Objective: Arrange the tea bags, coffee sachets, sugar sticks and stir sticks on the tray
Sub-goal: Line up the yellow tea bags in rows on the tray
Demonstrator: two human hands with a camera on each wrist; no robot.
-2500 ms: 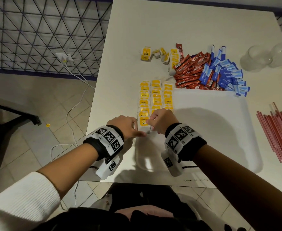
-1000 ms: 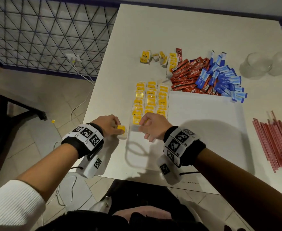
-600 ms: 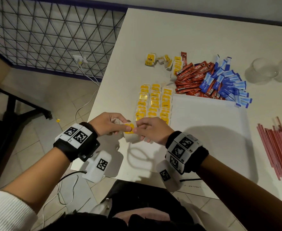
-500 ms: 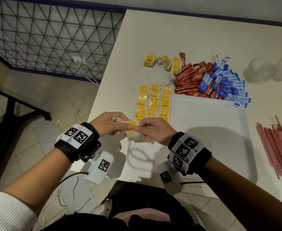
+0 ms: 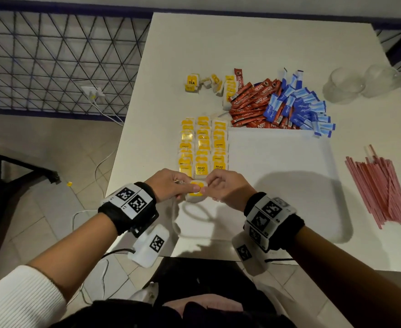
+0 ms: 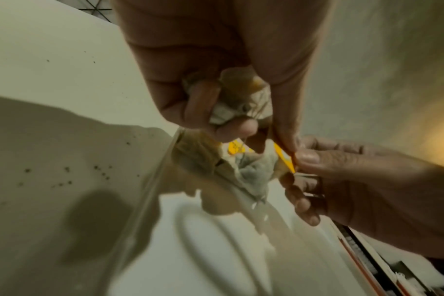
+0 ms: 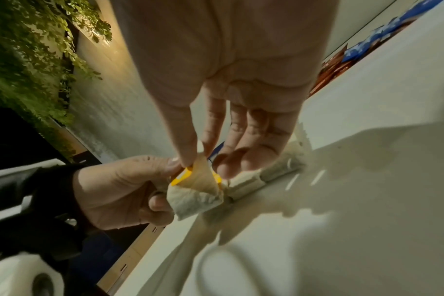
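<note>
Yellow-tagged paper, one tea bag [image 5: 196, 191] hangs between my hands just above the near-left corner of the white tray [image 5: 289, 185]. My left hand [image 5: 171, 185] curls round its pouch; my right hand [image 5: 228, 188] pinches the tag with thumb and forefinger. The rows of laid tea bags [image 5: 203, 147] lie directly beyond my fingertips, the left hand nearer the open end of the left row.
</note>
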